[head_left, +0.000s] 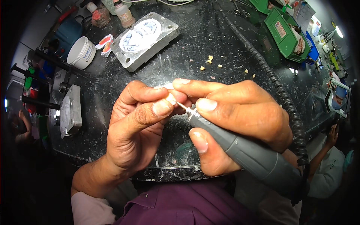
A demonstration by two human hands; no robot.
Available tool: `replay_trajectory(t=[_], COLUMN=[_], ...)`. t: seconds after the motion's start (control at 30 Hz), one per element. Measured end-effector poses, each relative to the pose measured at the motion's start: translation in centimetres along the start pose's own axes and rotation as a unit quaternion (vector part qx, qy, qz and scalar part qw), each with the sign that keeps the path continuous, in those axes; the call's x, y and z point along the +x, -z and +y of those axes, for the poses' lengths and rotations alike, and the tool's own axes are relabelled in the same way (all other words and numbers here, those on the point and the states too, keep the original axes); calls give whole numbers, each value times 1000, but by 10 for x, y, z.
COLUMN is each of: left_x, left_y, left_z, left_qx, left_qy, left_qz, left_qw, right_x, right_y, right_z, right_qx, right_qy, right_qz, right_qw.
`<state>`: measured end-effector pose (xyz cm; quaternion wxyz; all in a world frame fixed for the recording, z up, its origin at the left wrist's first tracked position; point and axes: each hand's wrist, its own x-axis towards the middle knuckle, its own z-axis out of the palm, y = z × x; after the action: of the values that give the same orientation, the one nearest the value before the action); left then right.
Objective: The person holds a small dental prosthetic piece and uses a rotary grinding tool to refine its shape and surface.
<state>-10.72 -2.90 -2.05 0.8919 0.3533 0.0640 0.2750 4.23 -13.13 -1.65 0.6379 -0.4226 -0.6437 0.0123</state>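
Note:
Between the thumb and fingers of my left hand is a small ivory-coloured artificial tooth, mostly covered by the fingertips. My right hand is closed around a dark grey rotary handpiece, thumb below and fingers above. The thin metal bur at its tip points up and left and reaches the tooth or stops just beside it; contact is too fine to tell. Right fingertips rest close to the left ones. Several loose yellowish teeth lie on the black bench beyond my hands.
A metal flask half with white plaster sits at the back left, near red-and-white dental models, a white tub and a bottle. The handpiece's coiled cord runs along the right, by a green bin. Another person is at far right.

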Motion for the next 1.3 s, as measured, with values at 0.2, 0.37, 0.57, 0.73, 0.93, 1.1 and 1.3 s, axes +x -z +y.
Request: replay_trajectory(t=[0.2,0.37,0.57,0.73,0.93,1.1,1.3], left_x=[-1,-1,-1,-1,-2,-1,-1], left_y=[0,1,0,-2,-2,-4,-3], left_z=[0,0,-1,-3,-2,-2,-3], left_qx=[-8,-14,-17,-17,-18,-16,-18], left_qy=[6,11,9,5,10,11,13], left_qz=[13,7,7,9,22,23,26], left_qw=[1000,1000,1000,1000,1000,1000,999], right_x=[-1,1,-2,-2,-3,-2,-2], right_y=[3,-2,1,1,4,-2,-1], right_z=[0,1,2,1,2,0,1], right_qx=[-5,6,-21,-21,-12,-13,-21], right_qy=[-3,2,3,-1,-7,-10,-4], right_qz=[-11,6,14,15,-7,23,17], right_qw=[1000,1000,1000,1000,1000,1000,1000])
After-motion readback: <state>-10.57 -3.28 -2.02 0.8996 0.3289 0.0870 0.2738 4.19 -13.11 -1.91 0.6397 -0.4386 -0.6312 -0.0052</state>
